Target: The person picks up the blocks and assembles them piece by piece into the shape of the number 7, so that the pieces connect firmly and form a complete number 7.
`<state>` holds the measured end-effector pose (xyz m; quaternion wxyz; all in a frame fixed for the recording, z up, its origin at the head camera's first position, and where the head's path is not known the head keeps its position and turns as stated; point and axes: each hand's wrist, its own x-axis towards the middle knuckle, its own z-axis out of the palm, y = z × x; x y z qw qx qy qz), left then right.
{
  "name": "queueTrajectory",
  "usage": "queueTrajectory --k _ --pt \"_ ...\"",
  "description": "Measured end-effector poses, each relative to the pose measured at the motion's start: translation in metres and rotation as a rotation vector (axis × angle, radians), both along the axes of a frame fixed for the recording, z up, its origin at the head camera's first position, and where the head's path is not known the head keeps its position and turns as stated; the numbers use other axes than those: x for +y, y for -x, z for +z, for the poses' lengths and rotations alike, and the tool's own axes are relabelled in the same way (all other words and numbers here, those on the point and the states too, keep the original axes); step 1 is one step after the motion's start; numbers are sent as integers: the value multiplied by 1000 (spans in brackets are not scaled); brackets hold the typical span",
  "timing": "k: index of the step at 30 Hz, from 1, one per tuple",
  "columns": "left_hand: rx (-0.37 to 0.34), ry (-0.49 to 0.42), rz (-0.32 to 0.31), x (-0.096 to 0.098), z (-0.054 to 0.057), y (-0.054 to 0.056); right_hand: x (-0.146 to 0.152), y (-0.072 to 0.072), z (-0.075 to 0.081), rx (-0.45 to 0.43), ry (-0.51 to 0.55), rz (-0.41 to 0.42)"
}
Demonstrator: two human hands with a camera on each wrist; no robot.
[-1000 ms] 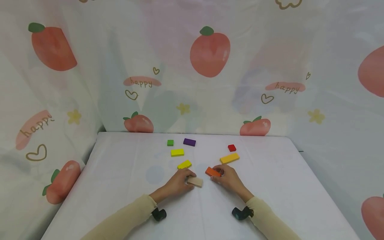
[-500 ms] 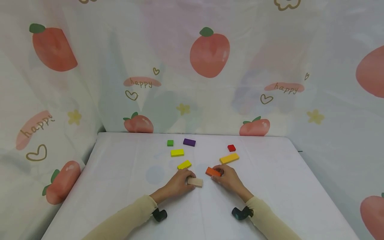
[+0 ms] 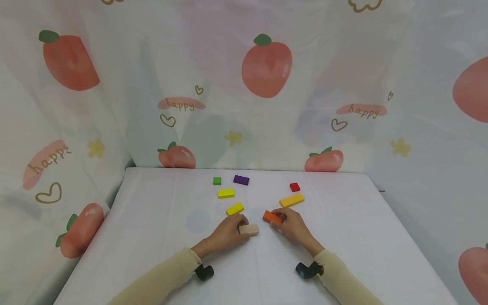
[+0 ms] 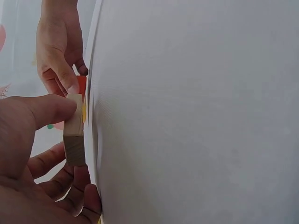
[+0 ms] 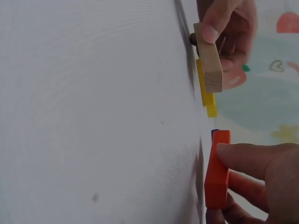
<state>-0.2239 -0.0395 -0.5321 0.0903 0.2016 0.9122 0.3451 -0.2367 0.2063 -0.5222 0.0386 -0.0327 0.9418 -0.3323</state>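
Near the middle of the table, my left hand (image 3: 228, 231) pinches a plain wooden block (image 3: 249, 229) between thumb and fingers. The left wrist view shows the thumb on one face of that wooden block (image 4: 74, 128) and fingers at the opposite side. To the right, my right hand (image 3: 293, 224) pinches an orange block (image 3: 271, 217); the thumb lies on the orange block (image 5: 217, 172) in the right wrist view. A small gap separates the two held blocks. Just beyond the left hand lies a yellow block (image 3: 234, 208), and an amber block (image 3: 292, 200) lies beyond the right hand.
Farther back on the white table (image 3: 160, 220) are a second yellow block (image 3: 226, 193), a green cube (image 3: 217, 181), a purple block (image 3: 241, 180) and a small red block (image 3: 295, 187). A fruit-printed cloth (image 3: 267, 127) hangs behind the table.
The wooden block has turned slightly in my left hand, its right end now angled a little farther back. The right hand and the loose blocks look the same.
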Motion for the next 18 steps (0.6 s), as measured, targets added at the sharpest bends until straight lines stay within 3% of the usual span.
queueTrajectory --k 7,18 --pt "-10 -28 36 3 3 -5 8 0 4 26 10 64" --pt "-22 28 117 11 9 -13 18 5 10 25 11 182"
